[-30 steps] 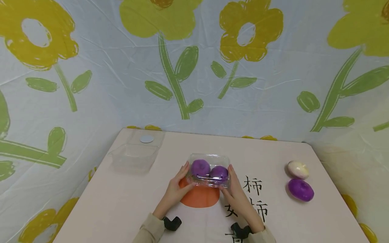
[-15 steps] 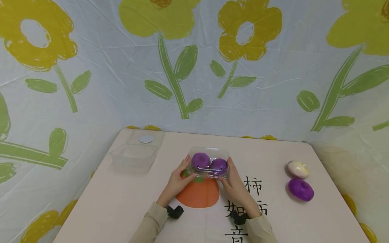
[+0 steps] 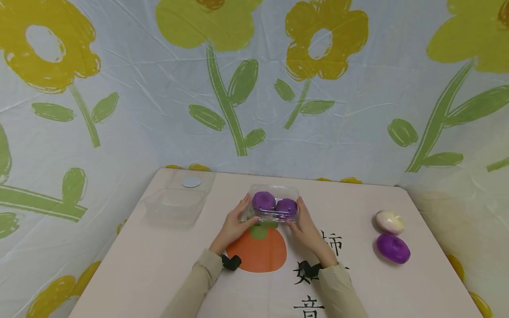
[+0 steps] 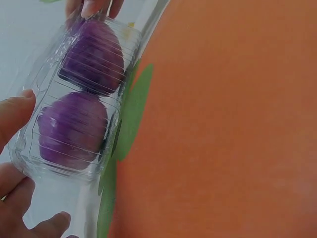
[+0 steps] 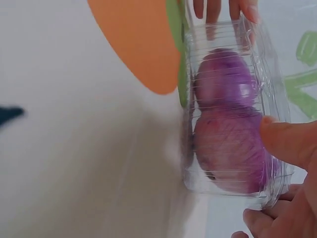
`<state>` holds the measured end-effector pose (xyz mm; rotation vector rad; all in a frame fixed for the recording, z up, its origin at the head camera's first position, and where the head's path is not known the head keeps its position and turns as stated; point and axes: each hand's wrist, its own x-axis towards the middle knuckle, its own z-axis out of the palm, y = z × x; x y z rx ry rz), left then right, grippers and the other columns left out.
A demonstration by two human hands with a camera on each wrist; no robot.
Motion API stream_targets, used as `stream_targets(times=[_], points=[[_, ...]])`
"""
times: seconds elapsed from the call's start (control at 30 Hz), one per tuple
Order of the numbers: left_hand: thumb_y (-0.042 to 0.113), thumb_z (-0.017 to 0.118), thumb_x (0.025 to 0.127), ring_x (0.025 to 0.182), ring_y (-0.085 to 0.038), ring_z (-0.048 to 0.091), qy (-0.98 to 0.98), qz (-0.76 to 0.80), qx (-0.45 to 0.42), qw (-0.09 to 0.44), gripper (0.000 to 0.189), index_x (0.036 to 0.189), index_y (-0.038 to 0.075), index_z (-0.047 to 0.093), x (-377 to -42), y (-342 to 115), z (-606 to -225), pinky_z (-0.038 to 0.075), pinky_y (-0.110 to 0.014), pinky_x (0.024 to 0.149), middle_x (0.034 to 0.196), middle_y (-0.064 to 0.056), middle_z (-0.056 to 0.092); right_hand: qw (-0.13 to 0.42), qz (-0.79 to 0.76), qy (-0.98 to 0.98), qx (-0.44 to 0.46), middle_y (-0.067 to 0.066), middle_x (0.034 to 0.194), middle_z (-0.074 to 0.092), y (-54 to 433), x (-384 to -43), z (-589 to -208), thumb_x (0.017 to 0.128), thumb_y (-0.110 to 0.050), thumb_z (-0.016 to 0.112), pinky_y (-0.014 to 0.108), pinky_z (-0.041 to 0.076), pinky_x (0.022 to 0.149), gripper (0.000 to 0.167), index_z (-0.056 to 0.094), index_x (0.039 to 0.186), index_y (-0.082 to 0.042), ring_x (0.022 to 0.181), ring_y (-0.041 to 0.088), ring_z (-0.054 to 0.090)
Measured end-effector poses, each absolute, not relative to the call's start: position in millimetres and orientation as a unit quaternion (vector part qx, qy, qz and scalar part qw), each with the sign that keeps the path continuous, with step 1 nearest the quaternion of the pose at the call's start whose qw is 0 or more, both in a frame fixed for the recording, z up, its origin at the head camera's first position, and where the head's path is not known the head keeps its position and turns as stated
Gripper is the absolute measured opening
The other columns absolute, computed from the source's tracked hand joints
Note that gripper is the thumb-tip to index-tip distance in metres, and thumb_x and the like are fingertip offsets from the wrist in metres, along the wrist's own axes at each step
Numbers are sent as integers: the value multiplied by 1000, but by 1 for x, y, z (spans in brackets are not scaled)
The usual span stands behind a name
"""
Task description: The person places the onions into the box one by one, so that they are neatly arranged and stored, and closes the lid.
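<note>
Both hands hold a clear plastic clamshell box (image 3: 274,216) at its two ends, over the middle of the table. Inside lie two round purple vegetables that look like onions (image 4: 74,130), side by side. The left hand (image 3: 235,223) grips the left end, its thumb on the near side. At the right end the right hand (image 3: 306,227) grips the box the same way, and its thumb (image 5: 287,139) presses the plastic in the right wrist view. The box looks closed and apart from the tabletop.
An open clear clamshell box (image 3: 175,205) stands at the table's back left. At the right lie a whitish round vegetable (image 3: 389,221) and a glossy purple one (image 3: 393,248). The tablecloth (image 3: 143,269) bears an orange persimmon print (image 3: 258,251) and black characters.
Both hands have moved the box away from the body, toward the back of the table, uncovering more of the orange print. The open box and the vegetables at right have stayed put.
</note>
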<state>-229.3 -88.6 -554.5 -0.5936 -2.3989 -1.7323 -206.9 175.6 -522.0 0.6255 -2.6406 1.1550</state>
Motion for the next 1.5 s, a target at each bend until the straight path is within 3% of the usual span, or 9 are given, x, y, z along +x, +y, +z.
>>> stream_targets(times=[0.13, 0.53, 0.77, 1.0, 1.1, 1.2, 1.5], points=[[20, 78, 87, 147, -36, 22, -797, -567, -200, 64, 77, 149, 0, 38, -240, -88, -552, 20, -42, 120, 160, -8, 29, 89, 393, -891, 211, 45, 151, 12, 177, -217, -522, 94, -5, 62, 64, 17, 114, 77, 11, 145, 24, 141, 57, 16], [17, 77, 88, 147, -28, 25, -783, -580, -212, 73, 75, 148, -4, 38, -271, -85, -554, 21, -46, 119, 158, -13, 31, 62, 411, -887, 200, 44, 152, 7, 179, -248, -523, 95, -2, 60, 61, 11, 117, 78, 7, 145, 24, 143, 55, 10], [20, 76, 89, 149, -21, 22, -785, -590, -187, 38, 76, 151, 0, 36, -283, -84, -552, 18, -40, 121, 161, -6, 29, 54, 424, -882, 201, 44, 153, 5, 180, -261, -521, 95, -5, 59, 61, 8, 118, 78, 6, 146, 23, 144, 54, 8], [19, 75, 90, 148, -19, 23, -800, -564, -198, 50, 75, 150, -2, 37, -297, -85, -553, 19, -36, 121, 160, -6, 29, 50, 421, -882, 204, 44, 153, 3, 180, -272, -521, 95, -5, 58, 59, 9, 119, 79, 4, 146, 23, 144, 53, 7], [18, 75, 90, 148, -21, 24, -799, -562, -205, 59, 74, 149, -3, 37, -301, -85, -552, 19, -37, 121, 160, -8, 30, 53, 422, -883, 201, 45, 152, 4, 179, -276, -522, 95, -4, 58, 60, 8, 118, 78, 5, 145, 24, 144, 54, 7], [11, 75, 89, 147, -31, 26, -793, -566, -216, 67, 71, 147, -8, 37, -297, -84, -538, 20, -43, 120, 157, -18, 32, 47, 423, -884, 192, 45, 152, 4, 179, -281, -521, 95, -3, 58, 59, 7, 119, 78, 4, 145, 23, 144, 54, 7], [17, 76, 89, 148, -21, 25, -805, -557, -201, 48, 74, 150, -1, 37, -317, -86, -549, 20, -35, 121, 159, -13, 30, 35, 428, -884, 187, 44, 153, 5, 177, -290, -518, 96, -2, 57, 58, 8, 119, 78, 4, 145, 23, 144, 53, 7]])
